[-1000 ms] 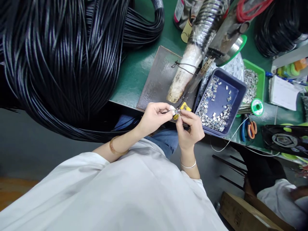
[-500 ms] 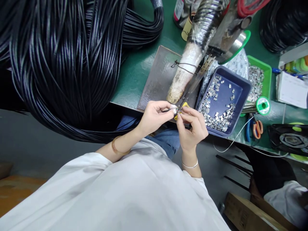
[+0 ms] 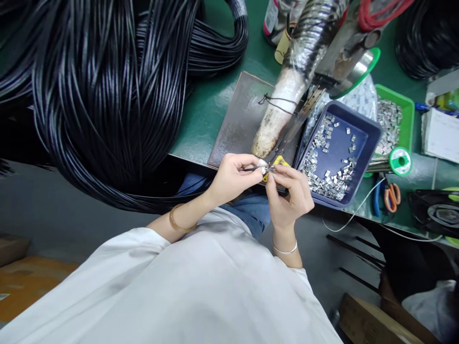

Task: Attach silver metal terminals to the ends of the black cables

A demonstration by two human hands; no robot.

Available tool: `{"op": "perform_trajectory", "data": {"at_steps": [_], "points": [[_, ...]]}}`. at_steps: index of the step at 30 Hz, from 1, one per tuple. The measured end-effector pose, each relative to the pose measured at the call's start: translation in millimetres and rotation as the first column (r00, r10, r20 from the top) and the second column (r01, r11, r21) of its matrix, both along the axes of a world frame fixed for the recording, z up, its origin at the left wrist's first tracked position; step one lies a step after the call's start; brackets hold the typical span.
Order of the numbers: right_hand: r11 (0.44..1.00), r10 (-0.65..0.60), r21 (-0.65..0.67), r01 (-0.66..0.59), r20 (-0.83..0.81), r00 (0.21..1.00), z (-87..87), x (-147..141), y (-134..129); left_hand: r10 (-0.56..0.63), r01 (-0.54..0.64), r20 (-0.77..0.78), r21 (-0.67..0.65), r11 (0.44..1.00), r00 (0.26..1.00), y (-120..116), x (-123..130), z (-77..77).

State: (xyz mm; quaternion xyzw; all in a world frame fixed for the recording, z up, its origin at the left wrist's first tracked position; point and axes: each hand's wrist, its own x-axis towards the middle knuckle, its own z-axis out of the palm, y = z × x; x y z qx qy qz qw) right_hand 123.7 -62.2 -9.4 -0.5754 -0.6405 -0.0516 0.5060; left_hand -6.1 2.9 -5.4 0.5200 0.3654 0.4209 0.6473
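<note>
My left hand (image 3: 231, 179) is closed in a pinch on the end of a thin black cable (image 3: 249, 168), with white coverings on its fingertips. Opposite it, my right hand (image 3: 291, 197) pinches a small metal connector (image 3: 271, 168) right at the cable's tip. Whether cable and connector touch is too small to tell. Both hands are held at the table's front edge, just below the dirty white end of a wrapped duct (image 3: 267, 134). A blue bin (image 3: 362, 157) of small silver connectors (image 3: 332, 186) stands to the right of my right hand.
A large bundle of black cables (image 3: 107, 95) hangs over the left table edge. Behind the blue bin are a green bin (image 3: 407, 119) and a solder spool (image 3: 400, 161). Orange-and-blue pliers (image 3: 391, 196) and a black fan (image 3: 442, 212) lie at right. A person sits lower right.
The view has shifted slightly, so the table things appear farther right and a little lower. Both hands keep their pinches, their fingertips still meeting at the cable's end.
</note>
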Motion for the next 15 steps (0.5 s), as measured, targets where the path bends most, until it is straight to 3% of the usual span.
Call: {"op": "perform_trajectory", "data": {"at_steps": [3, 7, 9, 12, 15], "points": [[1.000, 0.001, 0.021, 0.001, -0.133, 0.991, -2.9, 4, -2, -0.030, 0.030, -0.014, -0.025, 0.999, 0.999, 1, 0, -3.1], [0.966, 0.031, 0.250, 0.062, -0.351, 0.936, -1.7, 12, -4, -0.018, 0.019, 0.013, -0.092, 0.996, 1.000, 1, 1, -4.1], [0.962, 0.039, 0.264, 0.072, -0.394, 0.918, 0.9, 14, -5, -0.019, 0.023, 0.041, -0.111, 0.994, 0.999, 1, 1, -2.8], [0.992, -0.048, 0.099, 0.082, -0.307, 0.950, 2.6, 13, -9, -0.031, 0.040, 0.075, -0.128, 0.991, 0.997, 1, 0, 0.0], [1.000, -0.030, -0.006, 0.030, -0.064, 0.997, 0.1, 10, -11, -0.029, 0.045, 0.099, -0.159, 0.986, 0.995, 2, 0, 1.9]]}}
